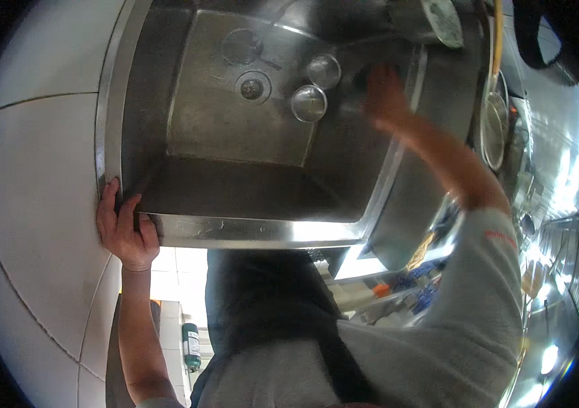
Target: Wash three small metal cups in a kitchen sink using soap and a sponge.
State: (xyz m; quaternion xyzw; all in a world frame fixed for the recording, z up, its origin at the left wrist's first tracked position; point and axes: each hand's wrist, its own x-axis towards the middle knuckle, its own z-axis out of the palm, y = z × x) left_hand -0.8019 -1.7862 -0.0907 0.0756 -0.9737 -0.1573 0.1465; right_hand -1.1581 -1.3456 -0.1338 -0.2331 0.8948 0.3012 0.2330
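A stainless steel sink [248, 137] lies before me. My left hand [127, 234] is on the sink's near left corner, its fingers spread over the metal rim [248, 229] and the thumb against the edge. Deep at the right wall is my right hand [385, 94], blurred by motion. A dark patch shows beside its fingers, and I cannot tell whether it is a held thing or shadow. Two round clear cups [309, 103] stand side by side on the sink floor. Left of them is the drain strainer [252, 88], with a round, flat-looking utensil [241, 47] beyond it.
White wall tiles [34, 168] border the sink's left side. On the right, a wire mesh strainer [494, 130] hangs near a wooden handle [498, 41]. A green bottle [192, 347] is low at left, and several containers [381, 290] sit below at right.
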